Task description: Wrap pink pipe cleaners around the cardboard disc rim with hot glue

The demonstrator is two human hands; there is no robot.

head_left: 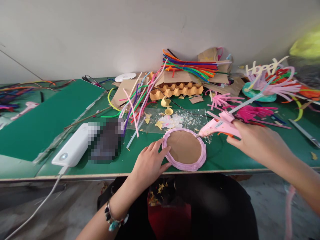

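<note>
A round brown cardboard disc (183,146) edged with pink pipe cleaner lies near the front edge of the green table (225,156). My left hand (150,163) rests at the disc's left rim, thumb and fingers pinching its pink edge. My right hand (255,141) grips a pink glue gun (216,126). The gun's nozzle touches the disc's upper right rim, and a glue stick pokes out of its back.
A white power bank (72,148) with a cable lies at the left, next to a blurred dark object. Loose pipe cleaners (135,100), an egg carton (178,89), a coloured bundle (192,66), pink fringed pieces (250,111) and a plastic sheet with scraps (172,120) crowd the back.
</note>
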